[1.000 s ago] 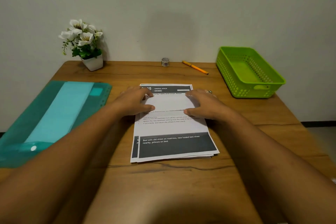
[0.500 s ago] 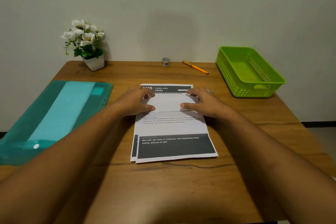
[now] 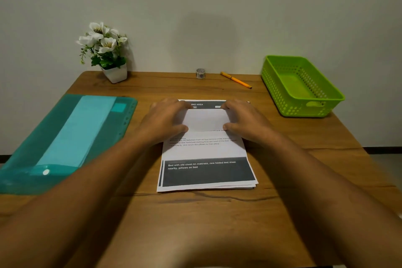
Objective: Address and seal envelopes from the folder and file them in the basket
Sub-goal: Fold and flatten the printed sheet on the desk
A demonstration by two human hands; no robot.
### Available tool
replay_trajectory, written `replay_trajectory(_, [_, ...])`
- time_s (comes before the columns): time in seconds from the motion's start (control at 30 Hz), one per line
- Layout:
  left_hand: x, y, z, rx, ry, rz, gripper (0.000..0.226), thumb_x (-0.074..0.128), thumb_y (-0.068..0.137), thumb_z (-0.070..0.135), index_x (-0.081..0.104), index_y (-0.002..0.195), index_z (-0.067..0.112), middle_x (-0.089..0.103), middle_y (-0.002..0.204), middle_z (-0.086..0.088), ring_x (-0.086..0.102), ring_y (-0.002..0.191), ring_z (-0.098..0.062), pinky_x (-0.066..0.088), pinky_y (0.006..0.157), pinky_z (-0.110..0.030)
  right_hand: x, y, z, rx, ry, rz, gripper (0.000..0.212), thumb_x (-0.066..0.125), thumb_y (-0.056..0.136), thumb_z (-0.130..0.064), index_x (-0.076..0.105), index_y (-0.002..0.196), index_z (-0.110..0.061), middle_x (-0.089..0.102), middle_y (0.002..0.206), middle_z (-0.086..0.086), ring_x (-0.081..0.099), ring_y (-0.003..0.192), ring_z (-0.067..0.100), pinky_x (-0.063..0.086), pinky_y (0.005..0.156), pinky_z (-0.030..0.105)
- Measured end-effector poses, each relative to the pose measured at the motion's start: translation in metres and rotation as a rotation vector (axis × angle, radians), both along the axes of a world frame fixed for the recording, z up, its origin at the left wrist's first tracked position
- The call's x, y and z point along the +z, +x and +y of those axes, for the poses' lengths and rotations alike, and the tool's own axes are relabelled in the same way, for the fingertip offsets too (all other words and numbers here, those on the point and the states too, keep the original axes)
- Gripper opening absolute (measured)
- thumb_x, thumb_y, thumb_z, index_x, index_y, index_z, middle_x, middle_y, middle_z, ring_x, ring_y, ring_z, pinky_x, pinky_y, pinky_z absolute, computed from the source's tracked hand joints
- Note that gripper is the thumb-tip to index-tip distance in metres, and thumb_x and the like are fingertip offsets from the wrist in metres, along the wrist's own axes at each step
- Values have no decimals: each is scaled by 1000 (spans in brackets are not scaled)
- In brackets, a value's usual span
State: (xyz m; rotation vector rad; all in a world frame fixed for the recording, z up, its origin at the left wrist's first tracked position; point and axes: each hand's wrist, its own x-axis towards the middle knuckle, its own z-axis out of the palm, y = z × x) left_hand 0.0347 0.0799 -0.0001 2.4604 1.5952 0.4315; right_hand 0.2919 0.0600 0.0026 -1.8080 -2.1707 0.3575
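Wooden table (image 3: 217,224): bears all items listed; wall behind.

Teal folder (image 3: 65,137): translucent, flat at the left side of the table, a pale sheet showing through it.

Stack of printed sheets (image 3: 206,172): centre of the table, edges slightly fanned, a dark band with white lettering along the near end.

Green basket (image 3: 304,87): perforated plastic, far right corner, well apart from the stack.

Potted flowers (image 3: 106,52): white blooms, white pot, far left by the wall.

Left hand (image 3: 165,123) and right hand (image 3: 245,122): palms down on the far half of the stack, each pinching one end of a white folded paper between thumb and fingers.

White folded paper (image 3: 206,119) (envelope or letter, cannot tell): lies on the stack, between the two hands.

Orange pen (image 3: 236,80): far edge, between the small tape roll and the basket.

Small tape roll (image 3: 200,73): upright near the wall.
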Motion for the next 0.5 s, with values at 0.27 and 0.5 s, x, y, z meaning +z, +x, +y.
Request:
replay_trajectory(0.27, [8,7,-3,-35,159,-6,34,66,98,27,63,132,24,63,123,5,55,114,-18,43,98,-36,6,0,-1,58,186,-96,9,66,97,-19,63,102,-26,68,106,-6,58,103,17,42,100,40])
replay_trajectory(0.5, [-1,5,-9,-118,135,35,33,59,100,18,67,132,25,68,131,3,62,115,-18,55,92,-39,-5,-2,-5,81,280,-158,16,67,89,-11,59,94,-24,66,97,-4,57,94,22,37,88,39])
